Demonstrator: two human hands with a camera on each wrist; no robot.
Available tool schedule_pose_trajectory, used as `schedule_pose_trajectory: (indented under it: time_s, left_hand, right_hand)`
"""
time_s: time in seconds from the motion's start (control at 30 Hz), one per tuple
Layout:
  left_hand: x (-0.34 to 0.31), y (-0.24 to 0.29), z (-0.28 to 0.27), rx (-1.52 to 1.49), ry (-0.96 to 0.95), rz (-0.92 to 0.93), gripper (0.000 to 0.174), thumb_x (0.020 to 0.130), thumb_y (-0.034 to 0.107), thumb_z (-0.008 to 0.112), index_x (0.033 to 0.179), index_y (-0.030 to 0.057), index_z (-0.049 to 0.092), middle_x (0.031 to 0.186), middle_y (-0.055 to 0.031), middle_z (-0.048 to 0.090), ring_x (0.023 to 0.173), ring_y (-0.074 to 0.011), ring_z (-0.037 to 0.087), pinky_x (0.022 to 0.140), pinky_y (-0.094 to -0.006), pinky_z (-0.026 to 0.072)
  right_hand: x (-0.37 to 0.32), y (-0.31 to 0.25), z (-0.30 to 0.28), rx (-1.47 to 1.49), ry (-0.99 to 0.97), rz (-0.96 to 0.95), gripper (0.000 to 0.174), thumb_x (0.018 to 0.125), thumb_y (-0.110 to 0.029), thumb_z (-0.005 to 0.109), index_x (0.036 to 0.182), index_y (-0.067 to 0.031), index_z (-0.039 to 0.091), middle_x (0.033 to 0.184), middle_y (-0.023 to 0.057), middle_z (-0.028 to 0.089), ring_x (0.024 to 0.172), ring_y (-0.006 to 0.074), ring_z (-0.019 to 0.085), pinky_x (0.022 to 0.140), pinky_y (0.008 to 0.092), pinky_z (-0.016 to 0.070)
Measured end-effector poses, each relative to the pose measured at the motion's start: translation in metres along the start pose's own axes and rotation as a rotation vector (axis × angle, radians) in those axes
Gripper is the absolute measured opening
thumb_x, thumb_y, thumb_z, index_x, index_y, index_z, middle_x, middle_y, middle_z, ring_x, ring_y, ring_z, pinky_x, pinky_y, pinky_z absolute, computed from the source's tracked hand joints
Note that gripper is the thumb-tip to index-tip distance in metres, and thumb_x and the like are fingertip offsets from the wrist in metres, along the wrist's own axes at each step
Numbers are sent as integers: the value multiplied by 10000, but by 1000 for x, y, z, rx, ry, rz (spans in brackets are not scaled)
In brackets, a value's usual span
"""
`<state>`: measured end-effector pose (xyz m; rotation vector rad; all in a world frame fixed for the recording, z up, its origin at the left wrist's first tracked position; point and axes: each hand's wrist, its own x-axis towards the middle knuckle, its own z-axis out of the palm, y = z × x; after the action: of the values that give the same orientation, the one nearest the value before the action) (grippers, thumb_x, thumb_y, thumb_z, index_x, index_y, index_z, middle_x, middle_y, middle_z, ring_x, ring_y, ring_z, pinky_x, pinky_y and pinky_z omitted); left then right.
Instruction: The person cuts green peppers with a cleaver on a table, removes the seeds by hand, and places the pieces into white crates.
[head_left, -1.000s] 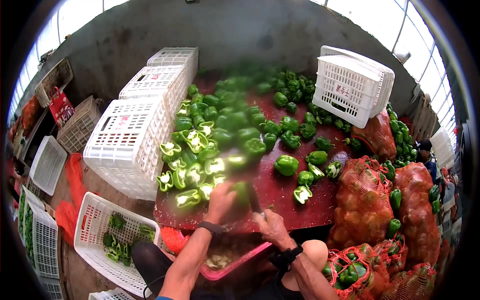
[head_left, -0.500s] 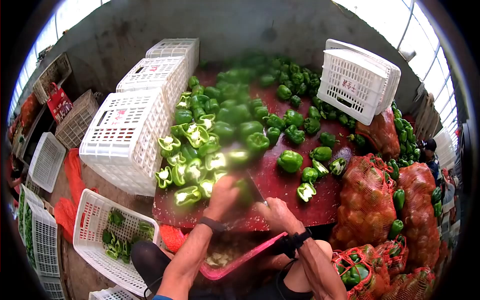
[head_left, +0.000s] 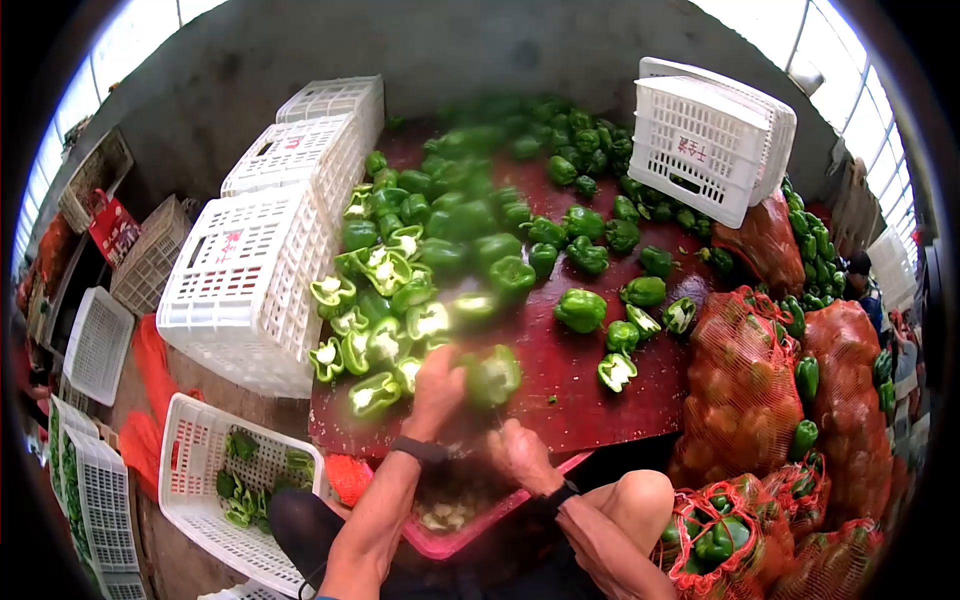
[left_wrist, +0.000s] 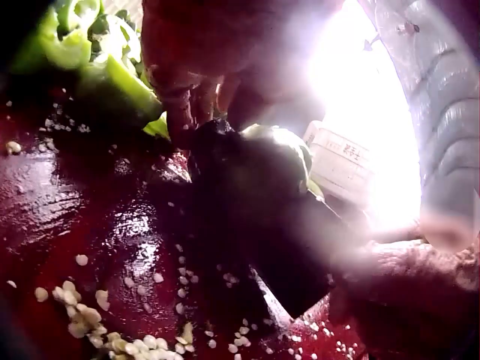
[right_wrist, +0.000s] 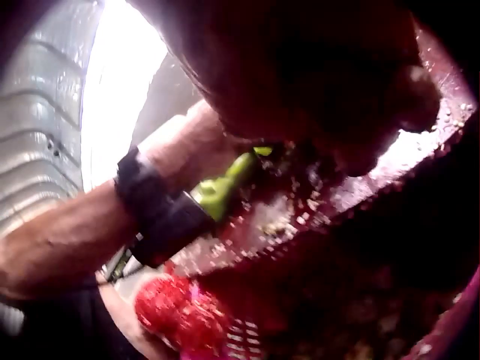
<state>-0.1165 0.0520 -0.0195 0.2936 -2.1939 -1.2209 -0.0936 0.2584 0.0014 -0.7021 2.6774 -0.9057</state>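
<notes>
My left hand (head_left: 437,390) holds a green bell pepper (head_left: 496,376) over the front of the red table (head_left: 620,425); a smudge in the head view blurs it. In the right hand (head_left: 522,455), just below and to the right, is a knife, whose dark blade (left_wrist: 294,281) shows beside the pepper in the left wrist view. Halved green peppers (head_left: 384,345) lie cut side up left of the hands. Whole peppers (head_left: 580,311) are scattered farther back and to the right. Pale seeds (left_wrist: 90,319) dot the tabletop.
A pink tub (head_left: 440,550) with pale scraps sits below the table's front edge. White crates (head_left: 240,270) line the left side, and a low white crate (head_left: 185,500) holds green pieces. Red mesh sacks (head_left: 735,385) stand at right, near tilted white crates (head_left: 700,150).
The right hand has moved slightly left and down, and the knife blade no longer stands out in the head view. The held pepper now shows larger beside the left hand.
</notes>
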Motion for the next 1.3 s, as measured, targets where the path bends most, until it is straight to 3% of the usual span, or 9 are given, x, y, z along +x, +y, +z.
schedule_pose_trajectory:
  time_s: [0.03,0.17,0.27,0.33,0.4,0.53,0.7,1.07,1.3]
  left_hand:
    - [4,17,-8,6,-77,-69,320,857,76,652,1163,-15,633,1089,-212,664,964,-357,663,876,-404,546]
    - [12,45,7,283,-122,363,432,882,241,716,1217,-11,609,1172,-223,621,1084,-373,606,927,-446,519]
    - [3,53,41,431,-200,153,577,839,343,748,1296,35,578,1210,-205,576,1073,-384,588,905,-459,521]
    - [-1,71,53,565,-267,129,677,790,398,761,1351,82,550,1217,-183,544,1048,-391,583,863,-463,528]
    - [-1,70,71,538,-228,187,683,783,391,739,1375,113,543,1200,-168,569,1042,-351,605,818,-463,540]
    - [16,91,84,570,-508,6,560,820,295,657,1363,180,575,1100,-151,673,1009,-339,657,747,-486,580]
    - [43,86,84,342,-644,-172,320,795,146,585,1111,105,567,936,-204,711,967,-431,686,807,-533,565]
    - [-7,70,83,351,-293,231,478,734,53,649,1202,119,572,867,-110,608,876,-334,620,713,-471,542]
    - [12,54,69,277,-116,212,373,798,6,616,1160,91,657,951,-146,673,878,-311,664,778,-432,542]
  right_hand:
    - [-2,-7,-12,7,5,51,400,952,-359,591,873,33,562,762,337,642,776,538,648,656,578,524]
    - [-7,-34,-76,79,54,228,363,944,-325,609,871,28,564,794,312,652,809,485,667,683,527,529]
    - [14,-24,-116,237,298,103,273,950,-239,616,887,22,567,732,274,625,671,445,632,626,490,520]
    - [32,-12,-135,160,442,-66,245,967,-226,604,883,2,571,654,184,596,522,328,582,516,440,490]
    - [46,3,-143,326,355,32,280,1000,-281,603,874,-34,569,599,31,531,434,130,529,385,324,409]
    - [44,-13,-159,688,175,283,273,1023,-268,584,859,-54,541,572,17,517,390,106,482,347,270,370]
    - [56,-11,-162,556,250,154,306,1022,-283,601,838,-52,522,569,9,500,388,97,480,339,262,353]
    - [56,-18,-166,538,265,183,267,980,-178,648,801,-10,543,591,38,546,486,115,500,442,332,396]
    - [57,-8,-157,237,330,-122,252,960,-190,668,850,1,545,589,128,564,497,218,549,482,396,433]
